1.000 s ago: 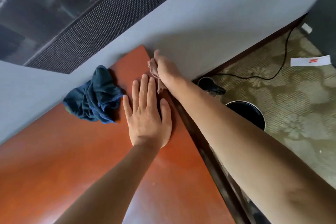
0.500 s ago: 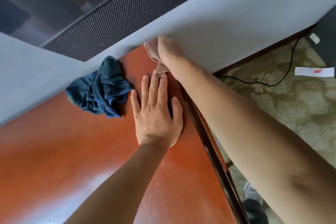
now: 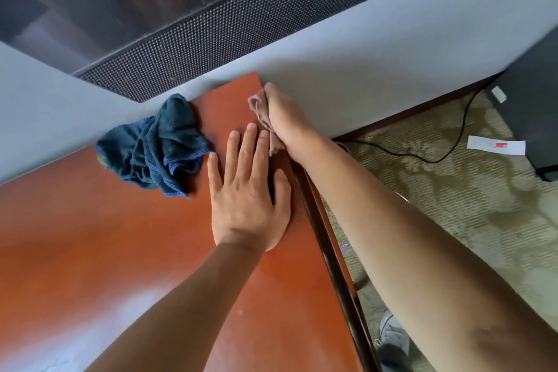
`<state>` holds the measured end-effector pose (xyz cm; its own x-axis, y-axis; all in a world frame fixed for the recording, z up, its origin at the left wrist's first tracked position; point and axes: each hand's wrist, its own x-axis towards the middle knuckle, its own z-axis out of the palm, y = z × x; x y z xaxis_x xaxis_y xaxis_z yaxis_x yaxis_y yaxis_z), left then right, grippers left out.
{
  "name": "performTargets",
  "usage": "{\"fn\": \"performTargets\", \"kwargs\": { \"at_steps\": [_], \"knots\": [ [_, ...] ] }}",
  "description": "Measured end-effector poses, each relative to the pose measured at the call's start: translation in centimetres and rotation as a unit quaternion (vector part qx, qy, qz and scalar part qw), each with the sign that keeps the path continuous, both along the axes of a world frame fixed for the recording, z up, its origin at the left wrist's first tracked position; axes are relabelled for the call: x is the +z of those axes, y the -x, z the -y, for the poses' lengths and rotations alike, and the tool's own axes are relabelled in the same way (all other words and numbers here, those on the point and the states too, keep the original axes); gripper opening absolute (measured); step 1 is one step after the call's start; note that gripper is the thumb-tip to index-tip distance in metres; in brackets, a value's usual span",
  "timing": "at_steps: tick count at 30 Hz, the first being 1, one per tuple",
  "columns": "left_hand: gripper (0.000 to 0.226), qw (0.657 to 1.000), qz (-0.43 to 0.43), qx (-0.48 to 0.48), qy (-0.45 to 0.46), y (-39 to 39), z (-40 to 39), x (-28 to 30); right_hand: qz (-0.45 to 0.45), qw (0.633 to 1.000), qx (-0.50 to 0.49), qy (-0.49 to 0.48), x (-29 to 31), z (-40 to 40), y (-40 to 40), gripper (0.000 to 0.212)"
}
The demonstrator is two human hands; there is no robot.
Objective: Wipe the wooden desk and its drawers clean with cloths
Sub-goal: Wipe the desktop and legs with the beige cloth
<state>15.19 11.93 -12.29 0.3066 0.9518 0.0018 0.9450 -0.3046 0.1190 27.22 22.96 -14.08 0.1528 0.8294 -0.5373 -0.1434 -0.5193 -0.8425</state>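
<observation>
The reddish wooden desk top point(image 3: 99, 251) fills the lower left, its far corner against a grey wall. My left hand point(image 3: 249, 190) lies flat on the desk near its right edge, fingers straight. Just beyond it my right hand point(image 3: 285, 118) grips a pinkish cloth point(image 3: 261, 112) at the desk's right edge near the far corner, by the wall. A crumpled dark blue cloth point(image 3: 154, 145) lies on the desk against the wall, left of my left hand. The drawers are out of sight.
A grey wall point(image 3: 362, 54) backs the desk, with a dark perforated panel point(image 3: 211, 36) above. Right of the desk's dark edge point(image 3: 329, 263) lies patterned carpet point(image 3: 471, 205) with a black cable point(image 3: 422, 157), a white paper strip point(image 3: 495, 145) and a dark box point(image 3: 534, 106). A shoe point(image 3: 392, 335) shows below.
My right hand slid the pinkish cloth along the desk's right edge toward the wall corner and back a little. My left hand stays flat. The view shifted; the round black bin left the frame.
</observation>
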Motion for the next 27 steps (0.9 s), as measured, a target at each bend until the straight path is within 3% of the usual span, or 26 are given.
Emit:
{"fn": "performTargets", "kwargs": {
  "at_steps": [6, 10, 12, 16, 22, 25, 27],
  "knots": [
    [0.068, 1.0, 0.005, 0.001, 0.004, 0.1, 0.0, 0.1, -0.082, 0.995, -0.027, -0.054, -1.4, 4.2, 0.0, 0.05],
    [0.067, 1.0, 0.004, -0.001, 0.004, 0.1, 0.0, 0.1, -0.152, 0.987, -0.004, -0.056, -3.0, 13.5, -0.1, 0.03],
    [0.067, 1.0, 0.006, 0.002, 0.002, 0.1, 0.1, 0.1, -0.192, 0.981, 0.012, -0.022, -2.9, 15.4, -0.2, 0.032],
    [0.067, 1.0, 0.007, 0.002, 0.003, 0.0, 0.1, 0.1, -0.043, 0.998, 0.02, -0.052, -1.9, 9.4, -0.1, 0.035],
    [0.067, 1.0, 0.015, 0.003, 0.008, 0.1, 0.1, 0.3, -0.025, 0.999, 0.017, -0.04, -2.5, 0.0, -0.4, 0.032],
    [0.067, 1.0, 0.019, 0.003, 0.008, 0.1, 0.1, 0.3, 0.034, 0.995, 0.024, -0.086, -2.1, 1.9, -0.9, 0.035],
    [0.067, 1.0, 0.019, 0.003, 0.004, 0.1, 0.1, 0.3, -0.023, 0.998, 0.013, -0.059, -1.5, 5.5, -0.7, 0.041]
  ]
}}
